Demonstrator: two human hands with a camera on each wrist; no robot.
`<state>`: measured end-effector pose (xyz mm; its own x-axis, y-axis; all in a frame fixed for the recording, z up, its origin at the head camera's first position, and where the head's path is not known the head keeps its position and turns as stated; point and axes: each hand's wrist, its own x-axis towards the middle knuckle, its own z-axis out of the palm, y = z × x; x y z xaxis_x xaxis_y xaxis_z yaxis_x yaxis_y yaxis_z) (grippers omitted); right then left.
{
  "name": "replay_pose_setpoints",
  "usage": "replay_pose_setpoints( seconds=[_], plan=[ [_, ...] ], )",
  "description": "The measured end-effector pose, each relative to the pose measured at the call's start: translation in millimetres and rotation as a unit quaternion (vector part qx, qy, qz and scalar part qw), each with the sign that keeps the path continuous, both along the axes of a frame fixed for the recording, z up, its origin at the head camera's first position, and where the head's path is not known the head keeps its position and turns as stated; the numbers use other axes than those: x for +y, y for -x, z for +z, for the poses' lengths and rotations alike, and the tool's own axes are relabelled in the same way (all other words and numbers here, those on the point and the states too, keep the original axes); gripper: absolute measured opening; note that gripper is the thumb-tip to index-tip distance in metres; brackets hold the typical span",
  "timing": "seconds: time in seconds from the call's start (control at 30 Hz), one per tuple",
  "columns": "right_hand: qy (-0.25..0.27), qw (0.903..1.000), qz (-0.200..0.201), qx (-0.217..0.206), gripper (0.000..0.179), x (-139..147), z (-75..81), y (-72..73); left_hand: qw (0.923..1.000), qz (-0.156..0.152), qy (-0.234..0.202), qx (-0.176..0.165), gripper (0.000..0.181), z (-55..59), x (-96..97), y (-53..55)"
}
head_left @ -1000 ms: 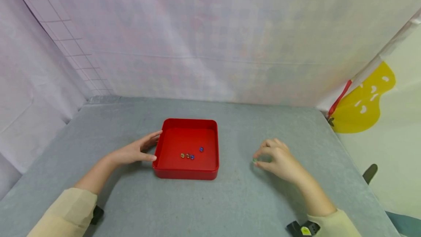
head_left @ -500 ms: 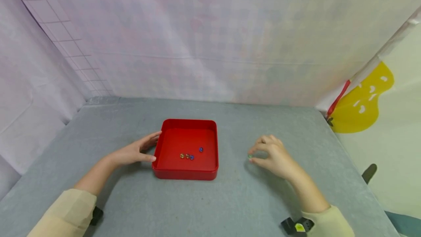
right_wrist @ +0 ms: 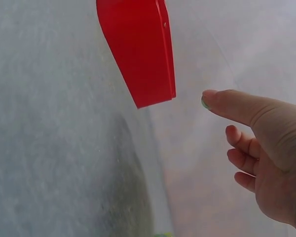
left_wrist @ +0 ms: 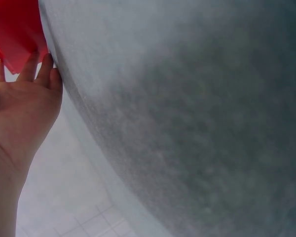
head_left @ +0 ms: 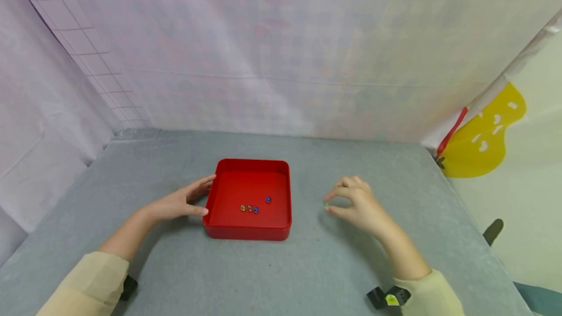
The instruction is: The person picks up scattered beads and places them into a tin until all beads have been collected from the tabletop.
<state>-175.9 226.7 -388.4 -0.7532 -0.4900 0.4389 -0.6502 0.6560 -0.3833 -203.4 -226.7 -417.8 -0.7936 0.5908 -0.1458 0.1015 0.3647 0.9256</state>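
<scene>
A square red tray stands on the grey cloth. My left hand touches its left side, with the thumb at the near part of the rim and extended fingers farther back. Inside lie two amber marbles and two blue marbles, three of them in a short row. To the right of the tray, my right hand pinches a small green marble between thumb and forefinger, just above the cloth. In the right wrist view, the thumb mostly hides the green marble, and its other fingers are loosely curled.
The grey cloth covers the table around the tray. A pale patterned curtain hangs behind the table, and another white sheet closes the left side. A yellow printed shape shows on the right wall.
My right hand has moved left and slightly away from me, toward the tray, with the green marble pinched throughout. The left hand and the tray have stayed in place.
</scene>
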Motion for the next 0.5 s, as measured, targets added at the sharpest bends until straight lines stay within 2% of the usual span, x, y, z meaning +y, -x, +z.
replay_pose_setpoints(
  seconds=[0.27,0.5],
  plan=[
    [0.016,0.9998,-0.003,0.007,0.019,-11,0.6,0.9,0.9999,0.008,0.006,-0.006,0.086,0.8,0.5,-0.2],
    [0.020,0.9998,-0.006,0.006,0.019,-20,0.4,1.3,1.0000,0.003,0.001,-0.003,0.086,0.7,0.3,-0.1]
  ],
)
